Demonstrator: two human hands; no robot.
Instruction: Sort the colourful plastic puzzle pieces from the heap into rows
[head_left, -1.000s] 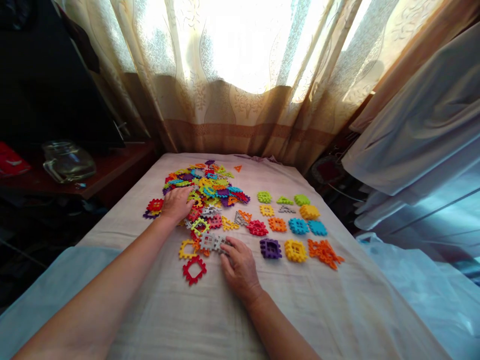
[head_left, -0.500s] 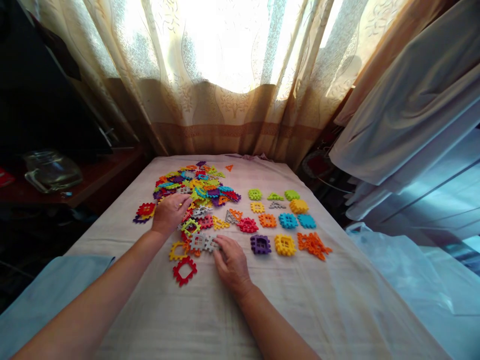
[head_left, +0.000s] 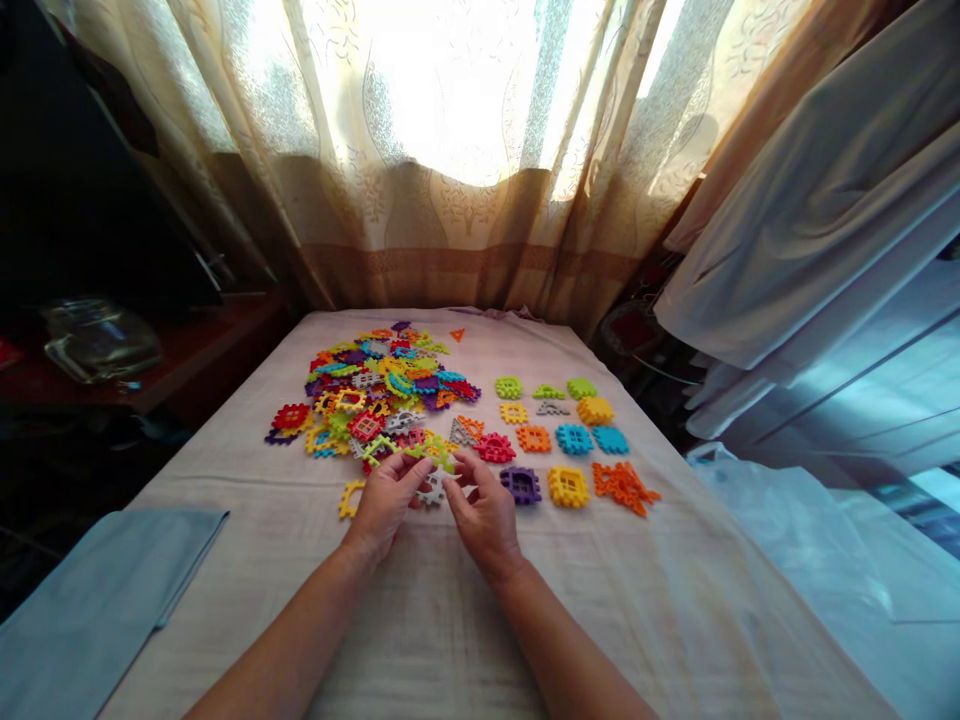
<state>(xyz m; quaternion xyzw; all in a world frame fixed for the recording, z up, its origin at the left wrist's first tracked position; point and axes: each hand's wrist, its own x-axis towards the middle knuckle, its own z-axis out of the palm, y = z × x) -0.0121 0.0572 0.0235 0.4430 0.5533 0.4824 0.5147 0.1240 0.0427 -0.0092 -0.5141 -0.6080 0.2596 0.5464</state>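
Observation:
My left hand (head_left: 384, 500) and my right hand (head_left: 484, 508) come together at the near edge of the toy pieces. Their fingertips pinch a lime-green notched building piece (head_left: 442, 455) from both sides. A grey notched piece (head_left: 431, 488) shows just below it, between my thumbs; I cannot tell whether it is held too or lies on the cloth. Left of my left hand, a yellow frame piece (head_left: 348, 500) is partly covered. A purple window block (head_left: 520, 485) sits just right of my right hand.
A mixed heap of colourful pieces (head_left: 367, 380) spreads over the bed-like cloth (head_left: 450, 640) at back left. Sorted rows include a yellow block (head_left: 569, 487), a blue block (head_left: 574, 440) and orange pieces (head_left: 626, 486). A folded blue cloth (head_left: 112, 590) lies at left.
My left hand has moved from the heap down and right to meet my right hand. A lime-green piece is now between them. The red frame piece at the front has gone out of sight.

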